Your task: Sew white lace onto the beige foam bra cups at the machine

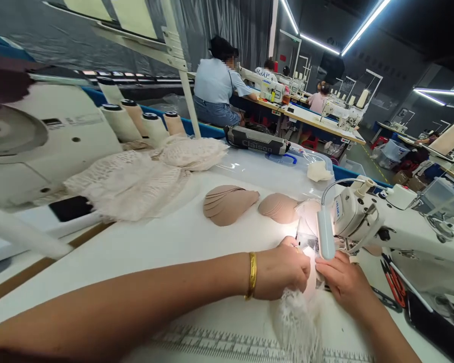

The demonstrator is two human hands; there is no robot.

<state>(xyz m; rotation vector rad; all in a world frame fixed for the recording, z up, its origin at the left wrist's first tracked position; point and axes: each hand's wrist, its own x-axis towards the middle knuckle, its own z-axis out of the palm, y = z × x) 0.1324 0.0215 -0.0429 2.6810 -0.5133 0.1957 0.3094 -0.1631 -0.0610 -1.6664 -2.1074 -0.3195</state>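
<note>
My left hand (pixel 282 269), with a gold bangle at the wrist, presses closed fingers on a pale lace piece (pixel 298 315) at the needle of the white sewing machine (pixel 378 222). My right hand (pixel 344 282) lies on the same fabric from the right, fingers together just below the machine's lamp (pixel 325 234). The fabric under the lamp is washed out by glare. Two stacks of beige bra cups (pixel 229 204) (pixel 280 206) lie on the white table (pixel 174 242) just beyond my hands.
A heap of cream lace (pixel 147 174) and thread cones (pixel 136 118) sit far left. A clear plastic bin (pixel 272 169) with a black case stands behind. Red-handled scissors (pixel 393 282) lie at right. Other people sew at tables in the background (pixel 217 85).
</note>
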